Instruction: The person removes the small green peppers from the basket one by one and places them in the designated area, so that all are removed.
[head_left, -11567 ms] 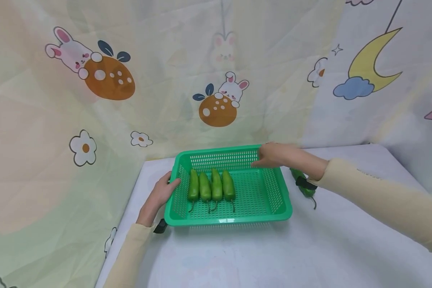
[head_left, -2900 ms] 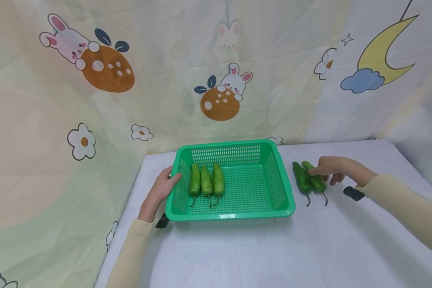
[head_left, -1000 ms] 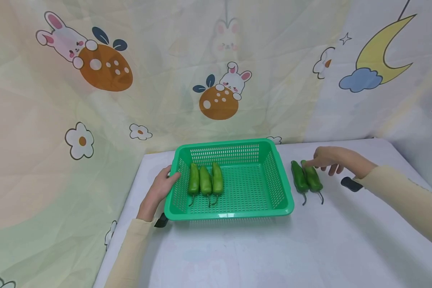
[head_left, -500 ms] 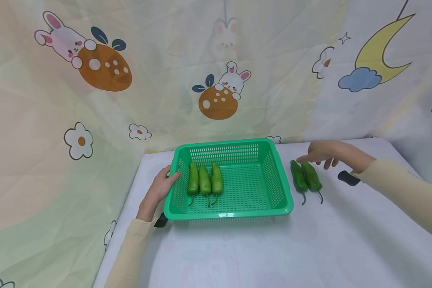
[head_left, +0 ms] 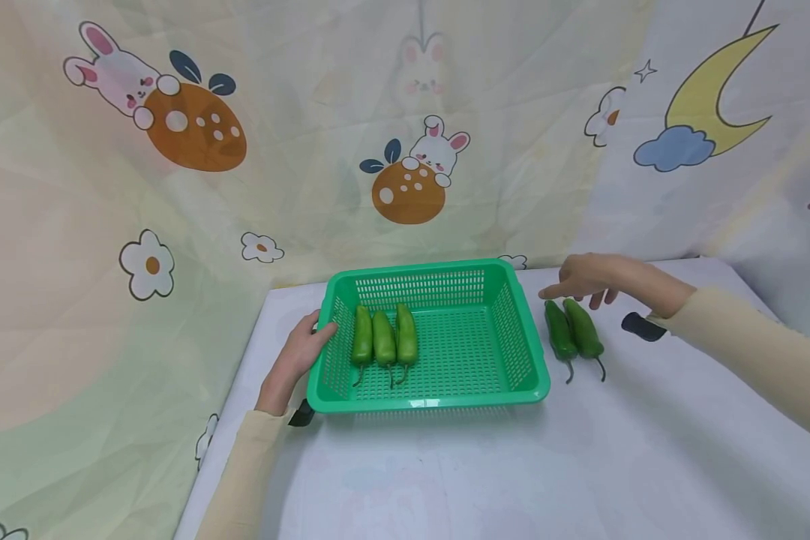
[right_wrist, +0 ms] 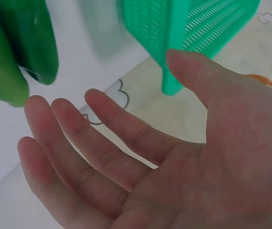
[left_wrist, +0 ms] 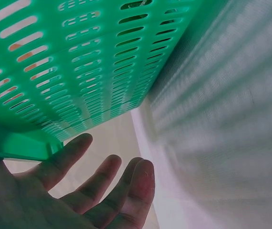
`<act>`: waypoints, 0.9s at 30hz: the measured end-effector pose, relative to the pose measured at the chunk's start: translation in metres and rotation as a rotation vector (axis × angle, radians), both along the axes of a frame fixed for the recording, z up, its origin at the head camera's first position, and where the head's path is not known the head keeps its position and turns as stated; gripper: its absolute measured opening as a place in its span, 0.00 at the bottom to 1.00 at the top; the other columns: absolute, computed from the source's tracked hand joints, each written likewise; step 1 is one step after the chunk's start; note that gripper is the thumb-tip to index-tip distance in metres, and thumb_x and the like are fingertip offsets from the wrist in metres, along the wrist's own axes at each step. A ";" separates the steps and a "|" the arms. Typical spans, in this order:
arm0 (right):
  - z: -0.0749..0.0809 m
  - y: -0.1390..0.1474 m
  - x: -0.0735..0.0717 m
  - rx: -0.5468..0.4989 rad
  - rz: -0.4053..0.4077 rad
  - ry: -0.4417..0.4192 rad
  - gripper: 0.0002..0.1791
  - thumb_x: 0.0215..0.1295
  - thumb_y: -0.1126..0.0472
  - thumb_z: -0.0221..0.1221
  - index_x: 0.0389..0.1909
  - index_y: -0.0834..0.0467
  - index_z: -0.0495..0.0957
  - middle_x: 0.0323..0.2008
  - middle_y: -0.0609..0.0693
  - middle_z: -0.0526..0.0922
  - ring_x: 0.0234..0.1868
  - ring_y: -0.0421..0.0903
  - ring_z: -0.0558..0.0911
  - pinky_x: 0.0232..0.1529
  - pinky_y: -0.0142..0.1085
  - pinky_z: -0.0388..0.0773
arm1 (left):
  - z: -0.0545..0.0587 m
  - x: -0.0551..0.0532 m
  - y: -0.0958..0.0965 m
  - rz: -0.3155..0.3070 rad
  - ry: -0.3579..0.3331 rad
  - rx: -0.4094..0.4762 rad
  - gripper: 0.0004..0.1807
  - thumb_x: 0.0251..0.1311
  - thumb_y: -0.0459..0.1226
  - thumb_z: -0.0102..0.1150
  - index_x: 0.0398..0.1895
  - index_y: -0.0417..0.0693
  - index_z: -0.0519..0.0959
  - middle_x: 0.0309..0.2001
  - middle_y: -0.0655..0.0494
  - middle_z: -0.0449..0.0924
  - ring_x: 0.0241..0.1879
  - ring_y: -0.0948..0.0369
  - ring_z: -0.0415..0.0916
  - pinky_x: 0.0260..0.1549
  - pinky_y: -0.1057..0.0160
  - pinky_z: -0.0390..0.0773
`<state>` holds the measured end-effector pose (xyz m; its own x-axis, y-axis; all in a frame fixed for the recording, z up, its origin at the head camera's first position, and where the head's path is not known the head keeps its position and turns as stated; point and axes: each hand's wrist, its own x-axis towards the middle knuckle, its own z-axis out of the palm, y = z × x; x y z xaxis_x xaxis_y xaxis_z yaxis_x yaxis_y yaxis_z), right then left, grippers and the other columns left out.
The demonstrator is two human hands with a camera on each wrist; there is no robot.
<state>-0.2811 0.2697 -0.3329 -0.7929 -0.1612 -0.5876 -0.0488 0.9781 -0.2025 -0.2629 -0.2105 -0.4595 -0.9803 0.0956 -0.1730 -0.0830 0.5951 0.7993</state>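
A green plastic basket (head_left: 432,406) stands on the table with three light green peppers (head_left: 384,341) side by side in its left part. My left hand (head_left: 300,352) holds the basket's left rim, thumb over the edge; in the left wrist view the other fingers (left_wrist: 95,183) extend outside the slotted wall. To the right of the basket, a darker green pepper (head_left: 561,334) and a lighter green pepper (head_left: 583,330) lie next to each other, stems toward me. My right hand (head_left: 590,276) hovers by their far ends, its fingers spread and holding nothing in the right wrist view.
The white-covered table (head_left: 439,480) reaches back to a hanging cloth (head_left: 297,187) printed with rabbits, flowers and a moon. That cloth rises close behind the basket and along the left side. A black wrist strap piece (head_left: 643,327) hangs below my right wrist.
One pepper has gone from the basket to the table beside the darker pepper. My right hand has let go of it and moved left and back toward the basket. The left hand has stayed.
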 end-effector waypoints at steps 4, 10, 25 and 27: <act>0.007 -0.006 -0.001 0.011 0.021 0.012 0.37 0.72 0.36 0.52 0.55 0.70 0.76 0.45 0.64 0.83 0.35 0.53 0.85 0.36 0.45 0.85 | 0.001 0.001 0.001 -0.001 -0.005 0.001 0.31 0.74 0.49 0.45 0.75 0.46 0.62 0.68 0.37 0.64 0.56 0.45 0.77 0.45 0.55 0.85; 0.014 -0.016 0.000 0.020 0.040 0.021 0.36 0.72 0.38 0.52 0.55 0.69 0.77 0.45 0.63 0.84 0.34 0.51 0.85 0.35 0.45 0.85 | 0.002 0.000 0.001 -0.003 -0.016 -0.007 0.31 0.74 0.50 0.44 0.75 0.47 0.62 0.68 0.38 0.64 0.56 0.45 0.77 0.45 0.55 0.84; 0.025 -0.051 0.012 0.009 0.093 0.074 0.29 0.70 0.38 0.55 0.47 0.63 0.80 0.39 0.54 0.81 0.29 0.48 0.81 0.31 0.40 0.83 | 0.002 0.000 0.001 -0.002 -0.002 -0.002 0.29 0.74 0.50 0.45 0.74 0.49 0.64 0.63 0.39 0.70 0.51 0.47 0.80 0.40 0.58 0.85; 0.026 -0.055 0.012 0.007 0.102 0.080 0.31 0.69 0.37 0.56 0.49 0.64 0.79 0.40 0.55 0.81 0.30 0.48 0.82 0.31 0.40 0.83 | 0.001 0.000 0.001 -0.008 0.003 0.002 0.29 0.74 0.49 0.45 0.74 0.48 0.64 0.62 0.38 0.71 0.49 0.48 0.81 0.40 0.58 0.85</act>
<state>-0.2689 0.2150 -0.3067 -0.8169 -0.2401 -0.5245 -0.1642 0.9684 -0.1875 -0.2632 -0.2098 -0.4580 -0.9801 0.1035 -0.1696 -0.0758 0.5944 0.8006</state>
